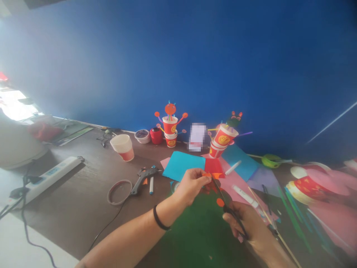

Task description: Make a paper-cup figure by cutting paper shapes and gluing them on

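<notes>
Right hand grips black scissors; left hand pinches flat orange paper at the blades, above the green sheet. One round orange disc, over the sheet, looks cut; the pinched piece seems unfinished. Beyond the sheet, two paper-cup figures stand assembled, thin-armed.

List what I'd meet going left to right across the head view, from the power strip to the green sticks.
White power strip → stacked cups → glue gun → left hand, pinching orange paper → right hand, gripping scissors → green sticks.
</notes>
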`<state>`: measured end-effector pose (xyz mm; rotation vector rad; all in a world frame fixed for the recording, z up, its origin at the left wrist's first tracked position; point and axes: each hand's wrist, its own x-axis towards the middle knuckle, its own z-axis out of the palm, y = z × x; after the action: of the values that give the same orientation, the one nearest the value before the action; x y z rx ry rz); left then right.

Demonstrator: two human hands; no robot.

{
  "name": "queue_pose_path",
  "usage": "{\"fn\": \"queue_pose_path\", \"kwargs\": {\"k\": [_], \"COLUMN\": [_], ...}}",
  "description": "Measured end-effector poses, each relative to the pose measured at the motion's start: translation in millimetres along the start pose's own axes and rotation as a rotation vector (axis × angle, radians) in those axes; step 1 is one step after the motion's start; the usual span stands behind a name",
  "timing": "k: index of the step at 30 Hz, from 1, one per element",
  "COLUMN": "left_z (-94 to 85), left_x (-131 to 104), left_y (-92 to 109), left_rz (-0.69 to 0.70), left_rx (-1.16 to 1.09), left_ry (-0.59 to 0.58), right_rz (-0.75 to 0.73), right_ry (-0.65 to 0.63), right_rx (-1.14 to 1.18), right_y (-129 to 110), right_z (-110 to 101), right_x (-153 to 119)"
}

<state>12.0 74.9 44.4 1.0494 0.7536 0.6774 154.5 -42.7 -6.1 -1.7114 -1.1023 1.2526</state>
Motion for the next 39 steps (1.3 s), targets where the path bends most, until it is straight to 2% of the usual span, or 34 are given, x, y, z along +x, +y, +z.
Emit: {"fn": "queue_pose_path", "kwargs": {"k": [12,20,27,33,39], "left_z": [-0.3,-1.7,-1.2,-0.7,-1.9], "left_x": [0,0,1,0,1], "left_y": [1,1,1,1,-2], "left_rz": [-0.006,0.001,-0.004,-0.004,-0.005], "left_rx": [-0.015,-0.008,-0.011,-0.004,-0.001], "left_ry": [-0.002,-0.021,0.001,-0.021,-0.034], "right_rz": [0.010,-0.013,-0.007,0.019,-0.021], "right_ry": [0.010,-0.013,0.010,0.025,0.011], "right_rx": [0.007,-0.017,-0.036,0.006,0.009], "right_y": [2,12,0,1,-2], "right_z": [1,-2,-2,0,-1], "right_x": [0,3,-2,-2,-2]}}
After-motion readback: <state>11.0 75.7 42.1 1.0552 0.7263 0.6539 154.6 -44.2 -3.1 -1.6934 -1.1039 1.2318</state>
